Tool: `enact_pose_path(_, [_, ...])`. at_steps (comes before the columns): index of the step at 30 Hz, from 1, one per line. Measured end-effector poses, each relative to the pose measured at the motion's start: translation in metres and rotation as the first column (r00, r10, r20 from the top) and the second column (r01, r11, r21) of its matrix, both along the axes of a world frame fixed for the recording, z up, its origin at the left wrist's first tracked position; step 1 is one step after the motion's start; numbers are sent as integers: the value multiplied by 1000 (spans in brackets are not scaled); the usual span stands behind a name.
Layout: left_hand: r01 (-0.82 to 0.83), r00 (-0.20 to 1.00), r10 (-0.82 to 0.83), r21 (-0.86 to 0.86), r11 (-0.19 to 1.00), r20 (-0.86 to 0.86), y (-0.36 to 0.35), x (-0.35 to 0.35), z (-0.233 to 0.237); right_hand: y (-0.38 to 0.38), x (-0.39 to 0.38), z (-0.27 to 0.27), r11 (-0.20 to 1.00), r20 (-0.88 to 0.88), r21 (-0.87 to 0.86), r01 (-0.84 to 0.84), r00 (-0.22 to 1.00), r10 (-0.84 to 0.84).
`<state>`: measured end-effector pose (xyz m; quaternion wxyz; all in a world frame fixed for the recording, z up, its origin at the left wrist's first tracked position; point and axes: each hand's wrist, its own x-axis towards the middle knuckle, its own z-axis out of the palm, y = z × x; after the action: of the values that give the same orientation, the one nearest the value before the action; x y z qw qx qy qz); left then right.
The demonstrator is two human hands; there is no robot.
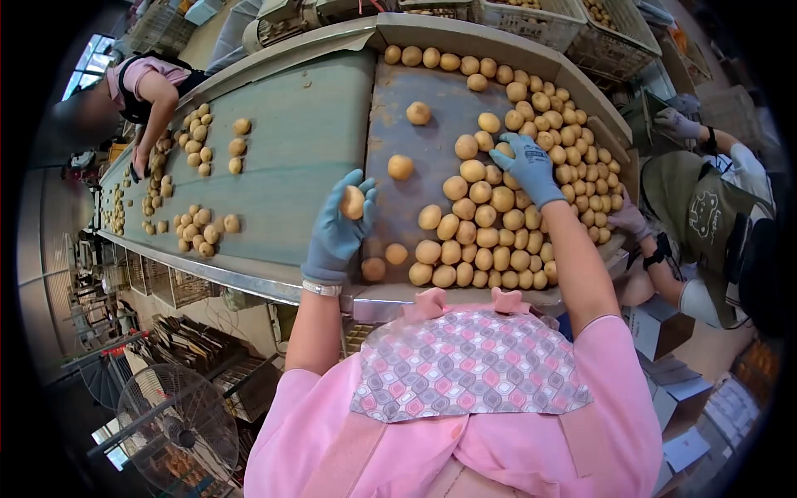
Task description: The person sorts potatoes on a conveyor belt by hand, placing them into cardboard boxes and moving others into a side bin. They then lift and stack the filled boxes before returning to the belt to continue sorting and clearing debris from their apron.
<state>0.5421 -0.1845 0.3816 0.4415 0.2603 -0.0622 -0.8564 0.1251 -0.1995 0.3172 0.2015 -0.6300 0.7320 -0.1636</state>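
Round, yellow-brown potato-like produce (502, 198) covers much of the grey tray section on the right. My left hand (336, 228), in a blue-grey glove, is raised over the seam between belt and tray, its fingers curled around one piece (352, 202). My right hand (531, 170), gloved the same way, reaches palm down onto the pile. Its fingertips close on a piece (504, 151) at the pile's upper left edge. A few loose pieces lie between my two hands, one of them (400, 167) just right of my left hand.
A green belt (299, 166) with scattered produce runs left, where a person in pink (154, 87) leans over it. At the right, a person in a dark green apron (693, 199) has gloved hands near the tray's end. Crates (531, 21) stand behind; a fan (178, 432) is lower left.
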Motion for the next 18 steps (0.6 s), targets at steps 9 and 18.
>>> enact_pose_path(9, [360, 610, 364, -655, 664, 704, 20, -48, 32, 86, 65, 51, 985, 982, -88, -148, 155, 111])
enact_pose_path(18, [864, 415, 575, -504, -4, 706, 3, -117, 62, 131, 92, 64, 876, 898, 239, -420, -249, -364])
